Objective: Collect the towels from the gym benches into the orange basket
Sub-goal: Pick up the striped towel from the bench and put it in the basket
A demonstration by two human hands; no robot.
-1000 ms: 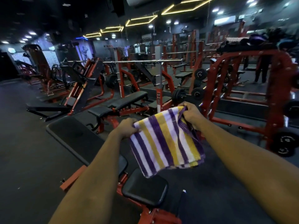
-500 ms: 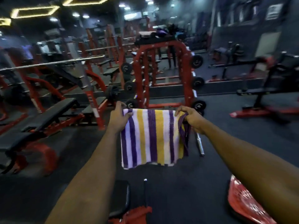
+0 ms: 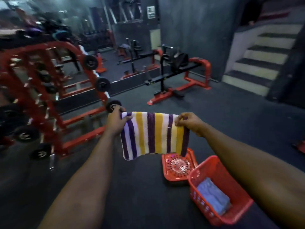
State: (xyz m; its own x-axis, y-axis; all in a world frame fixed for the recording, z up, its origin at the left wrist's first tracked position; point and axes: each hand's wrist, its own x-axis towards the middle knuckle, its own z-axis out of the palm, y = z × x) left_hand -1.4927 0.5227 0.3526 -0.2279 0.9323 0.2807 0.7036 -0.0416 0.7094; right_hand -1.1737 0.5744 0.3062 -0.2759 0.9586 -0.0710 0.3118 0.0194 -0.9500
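A folded towel (image 3: pixel 153 134) with purple, yellow and white stripes hangs stretched between both hands in mid-frame. My left hand (image 3: pixel 116 120) pinches its top left corner and my right hand (image 3: pixel 189 122) pinches its top right corner. The orange basket (image 3: pixel 217 190) stands on the dark floor at lower right, below and right of the towel, partly hidden by my right forearm. A folded light blue towel (image 3: pixel 212 197) lies inside it. The basket's orange lid (image 3: pixel 179 166) lies flat on the floor beside it, under the towel's lower right edge.
A red weight rack (image 3: pixel 54 103) with black plates fills the left side. A red and black machine (image 3: pixel 178 75) stands ahead by the dark wall. Stairs (image 3: pixel 262 60) rise at the right. Dark floor lies between me and the basket.
My view has swung right, away from the benches. The basket and its lid have come into view at lower right. The towel is now held spread flat between both hands.
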